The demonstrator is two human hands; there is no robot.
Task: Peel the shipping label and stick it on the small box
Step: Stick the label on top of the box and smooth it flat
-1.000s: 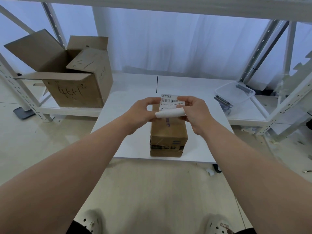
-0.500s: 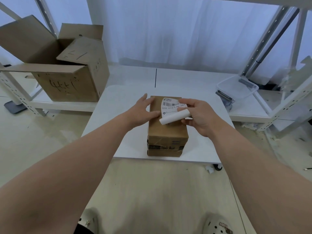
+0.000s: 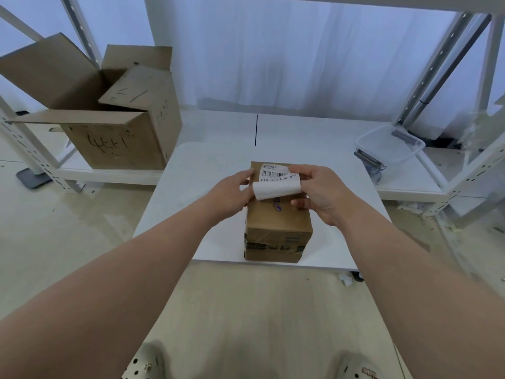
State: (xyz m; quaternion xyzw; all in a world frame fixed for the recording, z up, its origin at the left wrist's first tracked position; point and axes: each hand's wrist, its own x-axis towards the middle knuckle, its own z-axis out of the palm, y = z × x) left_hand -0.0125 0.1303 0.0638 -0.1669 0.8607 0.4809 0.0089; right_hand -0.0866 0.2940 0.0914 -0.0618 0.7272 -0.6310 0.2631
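Note:
A small brown cardboard box stands on the white table, near its front edge. A white shipping label with a barcode lies over the far end of the box top; its near half curls upward, blank side showing. My right hand pinches the label's right edge between thumb and fingers. My left hand rests at the box's left top edge, fingertips touching the label's left side.
A large open cardboard box with handwriting sits on the low white shelf at left. A clear plastic tub lies on the right shelf. White metal rack posts rise on both sides. My shoes show at the bottom.
The label has come down from the air onto the far part of the box top. My left hand let go, touched the box, then returned to the label's left edge.

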